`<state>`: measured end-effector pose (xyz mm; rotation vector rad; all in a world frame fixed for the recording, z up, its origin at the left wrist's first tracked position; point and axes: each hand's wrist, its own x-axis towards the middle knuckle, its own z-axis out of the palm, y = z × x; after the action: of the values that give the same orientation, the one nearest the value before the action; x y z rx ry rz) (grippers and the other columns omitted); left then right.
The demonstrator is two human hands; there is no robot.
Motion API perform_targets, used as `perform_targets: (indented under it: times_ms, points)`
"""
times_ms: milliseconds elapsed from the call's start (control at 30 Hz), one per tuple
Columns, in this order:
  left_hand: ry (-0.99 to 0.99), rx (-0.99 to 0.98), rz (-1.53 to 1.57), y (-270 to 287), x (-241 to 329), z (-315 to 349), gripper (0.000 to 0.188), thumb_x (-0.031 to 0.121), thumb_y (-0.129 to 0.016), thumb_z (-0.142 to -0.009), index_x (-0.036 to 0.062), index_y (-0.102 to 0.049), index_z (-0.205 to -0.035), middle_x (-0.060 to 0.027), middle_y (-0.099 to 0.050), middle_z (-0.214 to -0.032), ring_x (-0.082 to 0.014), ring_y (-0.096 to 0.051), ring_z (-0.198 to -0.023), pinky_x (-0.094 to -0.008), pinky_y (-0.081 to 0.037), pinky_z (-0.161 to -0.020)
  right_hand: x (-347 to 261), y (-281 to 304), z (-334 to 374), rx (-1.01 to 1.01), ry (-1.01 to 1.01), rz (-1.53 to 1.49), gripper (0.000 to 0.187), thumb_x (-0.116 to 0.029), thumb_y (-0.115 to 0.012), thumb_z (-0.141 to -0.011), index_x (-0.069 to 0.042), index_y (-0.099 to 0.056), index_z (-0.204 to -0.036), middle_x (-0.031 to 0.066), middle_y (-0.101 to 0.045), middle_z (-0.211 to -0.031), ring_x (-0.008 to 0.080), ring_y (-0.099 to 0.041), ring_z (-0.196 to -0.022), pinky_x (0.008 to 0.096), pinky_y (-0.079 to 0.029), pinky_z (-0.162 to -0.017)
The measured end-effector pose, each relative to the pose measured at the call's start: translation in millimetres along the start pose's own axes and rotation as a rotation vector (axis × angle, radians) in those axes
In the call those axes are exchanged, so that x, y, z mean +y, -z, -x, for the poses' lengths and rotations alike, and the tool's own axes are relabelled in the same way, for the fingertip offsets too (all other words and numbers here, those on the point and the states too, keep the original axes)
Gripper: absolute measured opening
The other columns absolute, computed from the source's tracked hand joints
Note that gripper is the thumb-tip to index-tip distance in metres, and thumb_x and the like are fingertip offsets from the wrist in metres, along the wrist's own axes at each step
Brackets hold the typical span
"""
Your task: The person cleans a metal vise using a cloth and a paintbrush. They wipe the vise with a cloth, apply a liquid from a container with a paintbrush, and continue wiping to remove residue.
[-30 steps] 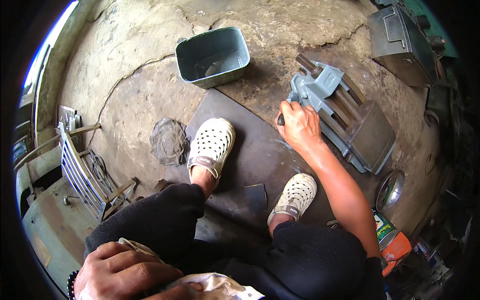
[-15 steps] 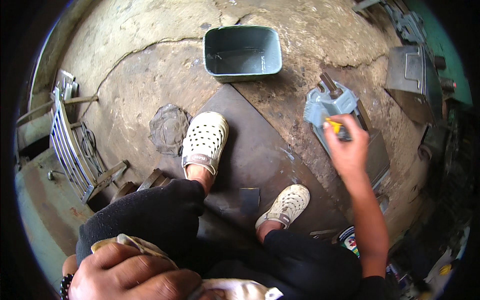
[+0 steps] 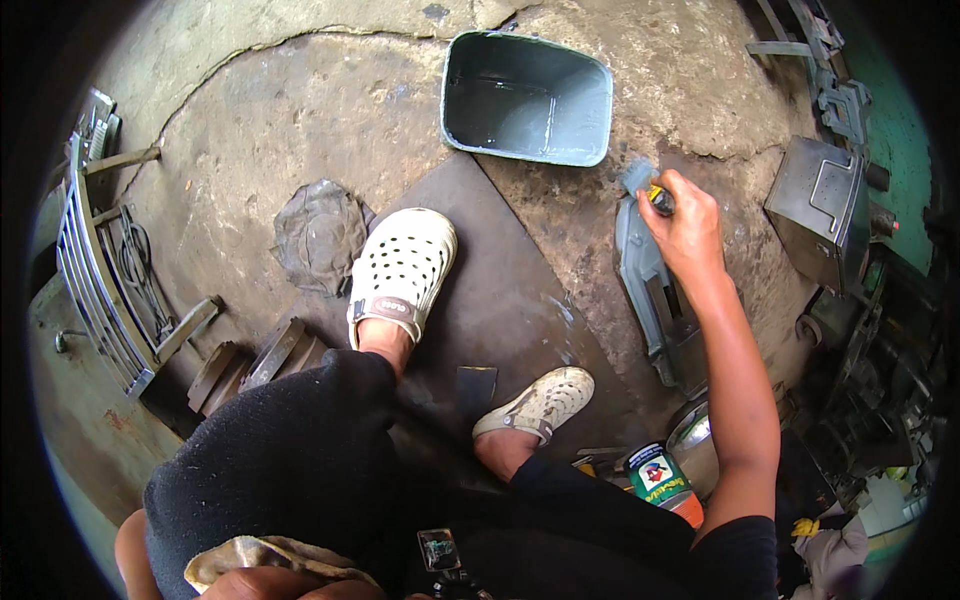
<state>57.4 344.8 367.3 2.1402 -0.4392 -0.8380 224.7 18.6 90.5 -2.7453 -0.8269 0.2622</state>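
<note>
Concrete (image 3: 700, 80) shows narrowly between bin rim (image 3: 609, 112) and brush (image 3: 638, 177) in the right hand (image 3: 688, 228).

I hold one brush (image 3: 655, 193): yellow-and-black handle, blue-grey bristles pointing away. One vise (image 3: 640, 262): grey, partly hidden, just beside the metal sheet's (image 3: 535, 300) right edge.

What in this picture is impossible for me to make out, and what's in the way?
All in the head view:
Left hand: mostly cut off by the lower edge, so its grip on the cloth is unclear.
Brush: handle partly hidden by the right hand; individual bristles blurred.
Blue-gray metal piece: right side hidden behind the right hand and forearm.
Clutter at far right: too dim and small to identify.
</note>
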Motion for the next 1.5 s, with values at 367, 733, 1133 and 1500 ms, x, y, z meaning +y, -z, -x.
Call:
perform_targets:
  times_ms: [367,733,1133,1500]
  points:
    - [0.035,-0.052,-0.036,8,-8,-10,0.03,0.023,-0.065,-0.066,0.0122,-0.07,-0.094,-0.0045,-0.066,-0.098,-0.0192,-0.064,-0.084,-0.0355,-0.047,-0.072,3,11,-20,-0.064,-0.307,-0.091,0.022,-0.019,-0.073,-0.083,0.001,-0.066,-0.09,0.0125,-0.064,-0.06,0.0142,-0.058,-0.05,0.0319,-0.046,-0.05]
    - [0.032,-0.046,-0.059,9,-11,-7,0.026,0.02,-0.065,-0.065,0.0115,-0.071,-0.09,-0.0034,-0.067,-0.096,-0.0181,-0.064,-0.082,-0.0344,-0.047,-0.072,-2,3,-87,-0.296,-0.104,0.131,0.036,-0.024,-0.069,-0.08,0.005,-0.065,-0.102,0.0257,-0.063,-0.072,0.0345,-0.067,-0.07,0.0436,-0.051,-0.07]
    - [0.021,-0.049,-0.053,12,-14,-8,0.026,0.019,-0.065,-0.066,0.0127,-0.071,-0.09,-0.0032,-0.067,-0.096,-0.018,-0.064,-0.082,-0.0342,-0.048,-0.072,1,-10,-78,-0.24,-0.055,0.082,0.033,-0.022,-0.066,-0.076,0.008,-0.06,-0.086,0.0259,-0.061,-0.068,0.0354,-0.067,-0.067,0.0445,-0.051,-0.068]
    - [0.014,-0.063,-0.055,11,-11,-13,0.027,0.019,-0.067,-0.065,0.0127,-0.071,-0.09,-0.0032,-0.066,-0.096,-0.0179,-0.065,-0.083,-0.0346,-0.048,-0.072,10,-16,-77,-0.339,-0.058,0.019,0.028,-0.018,-0.065,-0.076,0.005,-0.063,-0.092,0.0267,-0.063,-0.074,0.0361,-0.068,-0.073,0.0444,-0.052,-0.07]
